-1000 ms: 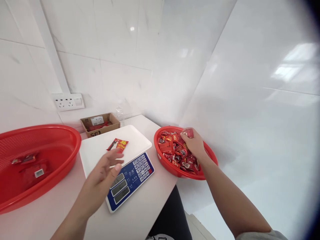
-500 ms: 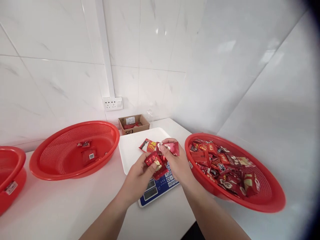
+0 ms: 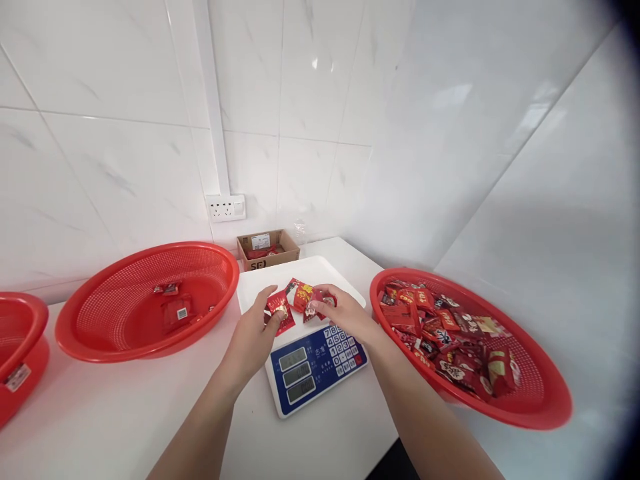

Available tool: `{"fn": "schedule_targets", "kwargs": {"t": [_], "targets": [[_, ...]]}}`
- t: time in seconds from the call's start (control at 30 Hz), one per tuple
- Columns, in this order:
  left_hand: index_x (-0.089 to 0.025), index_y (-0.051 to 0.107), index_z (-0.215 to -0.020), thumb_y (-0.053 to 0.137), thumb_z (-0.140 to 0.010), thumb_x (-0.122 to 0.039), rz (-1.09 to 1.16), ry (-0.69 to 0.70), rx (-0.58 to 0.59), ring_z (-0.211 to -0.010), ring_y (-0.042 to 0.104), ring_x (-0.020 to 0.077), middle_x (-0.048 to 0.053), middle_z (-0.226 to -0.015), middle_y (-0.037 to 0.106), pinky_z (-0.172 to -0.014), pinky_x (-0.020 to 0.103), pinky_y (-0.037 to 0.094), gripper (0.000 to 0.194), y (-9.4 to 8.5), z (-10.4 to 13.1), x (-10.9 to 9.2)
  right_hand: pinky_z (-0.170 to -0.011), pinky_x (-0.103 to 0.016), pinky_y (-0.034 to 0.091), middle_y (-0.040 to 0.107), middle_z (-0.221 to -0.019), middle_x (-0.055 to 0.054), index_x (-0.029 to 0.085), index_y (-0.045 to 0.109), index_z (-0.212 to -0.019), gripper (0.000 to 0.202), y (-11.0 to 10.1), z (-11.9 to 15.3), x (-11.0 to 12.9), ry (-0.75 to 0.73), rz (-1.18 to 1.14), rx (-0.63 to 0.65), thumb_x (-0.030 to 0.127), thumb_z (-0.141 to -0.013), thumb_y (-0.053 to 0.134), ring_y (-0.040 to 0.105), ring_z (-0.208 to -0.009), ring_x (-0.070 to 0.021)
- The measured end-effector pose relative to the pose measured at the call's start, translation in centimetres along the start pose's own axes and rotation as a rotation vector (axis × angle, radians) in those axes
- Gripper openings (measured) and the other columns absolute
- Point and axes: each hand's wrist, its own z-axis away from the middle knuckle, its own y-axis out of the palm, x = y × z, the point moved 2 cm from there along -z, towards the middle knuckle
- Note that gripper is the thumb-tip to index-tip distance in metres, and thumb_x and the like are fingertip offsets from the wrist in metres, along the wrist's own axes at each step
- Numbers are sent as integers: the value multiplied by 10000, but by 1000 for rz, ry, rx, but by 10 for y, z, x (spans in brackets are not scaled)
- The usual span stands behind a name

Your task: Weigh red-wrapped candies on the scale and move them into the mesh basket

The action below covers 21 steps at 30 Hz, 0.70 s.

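My left hand is closed on a small red snack packet, thumb across its lower edge, over the white scale pan. My right hand pinches a dark red packet by its end, also over the pan. Between the hands a red and yellow packet lies on the scale. The blue keypad panel with its displays shows in front of my hands. My fingers partly hide both held packets.
On the right stands a red basket heaped with red packets. A red basket with a few packets is at left, another red basket beyond it. Behind the scale sits a cardboard box against the tiled wall, below a socket.
My hands have moved apart and forward over the pan, the left one leftwards. The packets they hold are lower and farther from me, and the keypad panel is now uncovered.
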Motion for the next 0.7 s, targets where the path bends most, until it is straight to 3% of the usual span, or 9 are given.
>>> {"fn": "schedule_targets", "kwargs": {"t": [0.13,0.27,0.37,0.47,0.7], "targets": [[-245,466,-1320,417,-899,-275,-135,80,6,-1045,623,256,112,-1276,577,-834,377,496,425,10,-5,10,-894,-397,476,639,-1098,-78,198,598,-1143,376,-10,-3,-6,-14,116,-134,308,-784,611,620,-976,-224],[-227,557,-1211,430,-878,-196,-386,150,-17,-1229,513,296,123,-1473,376,-939,431,459,357,16,-9,16,-965,-420,432,611,-1140,-94,209,595,-1143,344,-16,0,-11,-76,184,-233,220,-808,518,584,-1080,-243],[-202,621,-1099,469,-874,-197,-527,213,31,-1256,462,312,132,-1376,482,-988,468,418,271,17,-8,14,-948,-413,457,600,-1173,-82,225,593,-1138,327,-17,2,-11,-126,185,-262,235,-838,465,592,-1073,-233],[-187,648,-1058,467,-898,-233,-538,232,107,-1192,501,287,121,-1245,585,-988,448,420,245,19,-7,13,-937,-405,472,607,-1183,-76,225,599,-1122,314,-15,4,-8,-161,170,-272,253,-841,461,589,-1087,-231],[-184,610,-1167,480,-912,-295,-515,230,165,-1215,490,269,106,-1292,573,-991,403,424,307,21,-3,11,-976,-398,455,660,-1163,-53,221,610,-1107,319,-5,10,5,-180,125,-209,208,-807,502,601,-1094,-214]]}}
